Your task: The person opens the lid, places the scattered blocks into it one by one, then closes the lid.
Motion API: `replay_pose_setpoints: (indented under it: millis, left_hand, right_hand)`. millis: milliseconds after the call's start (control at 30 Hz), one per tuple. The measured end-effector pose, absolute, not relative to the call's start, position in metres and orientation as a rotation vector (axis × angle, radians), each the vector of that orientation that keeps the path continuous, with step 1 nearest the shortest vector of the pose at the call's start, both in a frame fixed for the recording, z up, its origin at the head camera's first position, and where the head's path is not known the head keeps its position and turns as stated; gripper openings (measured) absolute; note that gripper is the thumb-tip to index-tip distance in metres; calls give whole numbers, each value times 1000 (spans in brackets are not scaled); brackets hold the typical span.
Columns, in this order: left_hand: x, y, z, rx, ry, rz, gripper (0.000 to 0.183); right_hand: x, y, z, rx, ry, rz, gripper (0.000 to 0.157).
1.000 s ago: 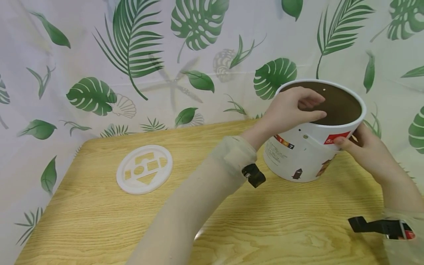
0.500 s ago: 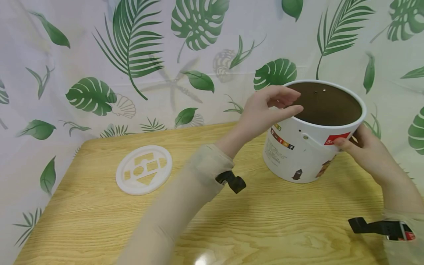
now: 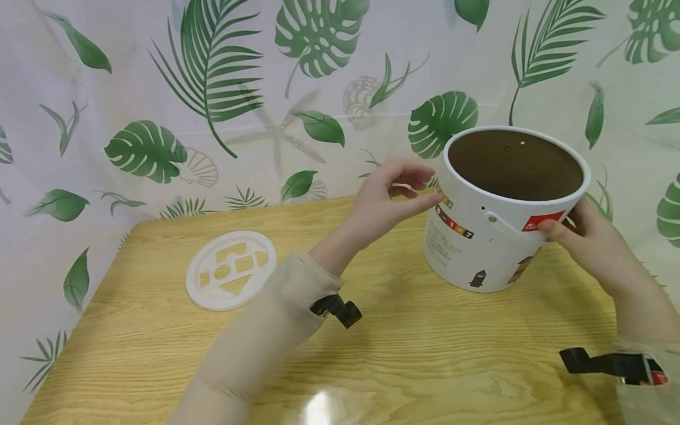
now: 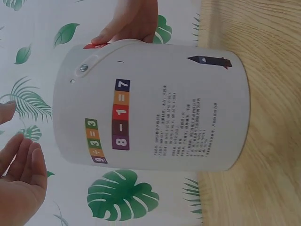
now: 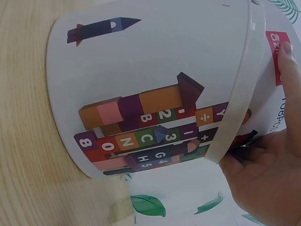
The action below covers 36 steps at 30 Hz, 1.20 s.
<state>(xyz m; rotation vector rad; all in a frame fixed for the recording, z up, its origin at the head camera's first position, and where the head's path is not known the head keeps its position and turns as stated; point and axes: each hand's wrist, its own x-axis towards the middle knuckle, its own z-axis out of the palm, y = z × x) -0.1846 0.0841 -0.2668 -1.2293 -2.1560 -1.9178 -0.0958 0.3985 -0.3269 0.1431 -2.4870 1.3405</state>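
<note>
A white bucket (image 3: pixel 467 248) with printed sums and block pictures stands upright on the table at the right. Its top is uncovered and the brown inside (image 3: pixel 515 165) shows, though the bottom is hidden. My right hand (image 3: pixel 595 248) holds the bucket's right side, its thumb on the red label (image 5: pixel 277 59) near the rim. The white carrying handle (image 5: pixel 240 89) hangs down against the wall. Left of the bucket, my left hand (image 3: pixel 385 203) is raised with fingers loosely bent and nothing in it. In the left wrist view, a gap separates this hand (image 4: pixel 23 174) from the bucket.
A round white lid (image 3: pixel 199 292) with cut-out shapes lies flat on the left part of the wooden table (image 3: pixel 404 366). Behind the table hangs a white cloth (image 3: pixel 329 159) printed with green leaves.
My left hand has moved from over the bucket's mouth leftward and down, to beside the bucket. The right hand, bucket and lid have stayed in place.
</note>
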Motion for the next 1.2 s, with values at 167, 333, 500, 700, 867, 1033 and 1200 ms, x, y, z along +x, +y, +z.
replay_pose_setpoints:
  millis: [167,333,500,700,867,1033,1200]
  left_hand:
    - [-185,79,-278,-1221,-2148,-1951,34]
    - [-186,76,-288,-1198,-2185,-1961,34]
    - [-187,73,-299,-1185,-2197,-1984,35]
    - [-188,71,-308,-1166,-2198,-2001,36]
    - [-188,70,-314,-1145,-2212,-2007,37]
    - [-189,68,-319,-1116,-2224,-2034,37]
    - [-190,66,-325,-1088,-2225,-2066,36]
  right_hand:
    - [-96,398,-327,143,-2490,1337,70]
    - [-95,398,-326,146,-2485,1345,70]
    - [-94,398,-326,130,-2493,1335,70]
    - [-95,399,-327,130,-2488,1343,71]
    - [-95,398,-327,137,-2485,1349,70]
    - [-96,398,-327,145,-2477,1357,69]
    - [-96,398,-327,158,-2466,1375,69]
